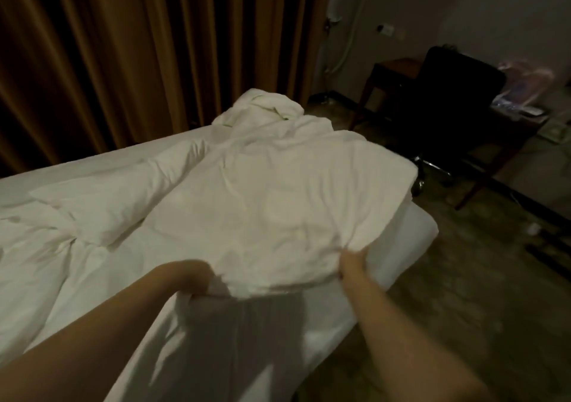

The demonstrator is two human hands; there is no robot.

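The left hand (199,279), right hand (352,267) and both forearms are bare.

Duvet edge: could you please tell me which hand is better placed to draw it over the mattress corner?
Probably the right hand: it grips the duvet edge just beside the mattress corner, while the left hand holds it farther in.

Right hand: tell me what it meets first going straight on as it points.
The right hand would meet the duvet it grips at once; beyond that edge, probably more duvet, though depth is unclear.
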